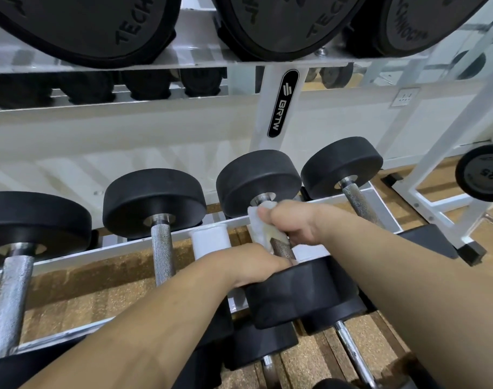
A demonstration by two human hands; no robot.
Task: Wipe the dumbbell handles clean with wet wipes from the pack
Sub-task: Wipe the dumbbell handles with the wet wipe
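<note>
Four dumbbells (pixel 154 197) on rack (pixel 71 255); right hand (pixel 293 220) clamps wet wipe (pixel 258 228) round third handle (pixel 282 248); left hand (pixel 245 262) fingers hidden behind near head (pixel 304 290), grip indeterminate.

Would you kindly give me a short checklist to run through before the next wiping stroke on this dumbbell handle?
1. Wipe wrapped round the handle under the right hand: ok.
2. Wipe still clean enough: not ok, a yellowish-brown stain shows on it.
3. Left hand steadying the near end: cannot tell, its fingers are hidden behind the near weight.
4. Whole handle covered: not ok, the stretch beside the near weight is bare of the wipe.
5. Pack within reach for a fresh wipe: cannot tell, no pack shows in view.
</note>
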